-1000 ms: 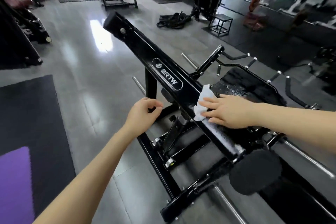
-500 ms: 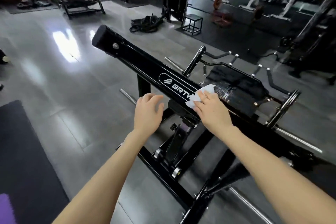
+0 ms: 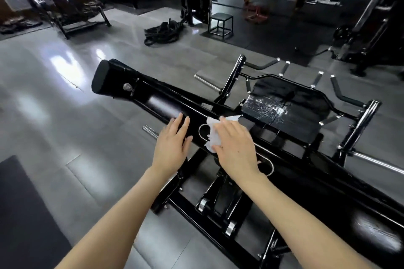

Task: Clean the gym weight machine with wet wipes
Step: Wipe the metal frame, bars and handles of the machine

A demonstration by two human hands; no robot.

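A black weight machine fills the middle of the view, its long slanted beam (image 3: 153, 102) running from upper left to lower right. My right hand (image 3: 235, 146) lies flat with straight fingers on a crumpled white wet wipe (image 3: 213, 135), pressing it onto the beam over the oval logo. My left hand (image 3: 172, 144) rests flat on the beam just left of the wipe, fingers straight. Behind the beam sits the machine's black foot plate (image 3: 284, 109), streaked with wet marks.
The machine's base frame (image 3: 196, 205) and chrome pegs (image 3: 205, 81) lie below and behind the beam. Coiled battle ropes (image 3: 161, 33), a small black step box (image 3: 220, 24) and other gym machines stand farther back. A dark floor mat (image 3: 24, 214) lies at lower left.
My right hand has slid the wipe up the beam toward its upper end, onto the logo. My left hand has uncurled and moved onto the beam, lying flat beside the wipe.
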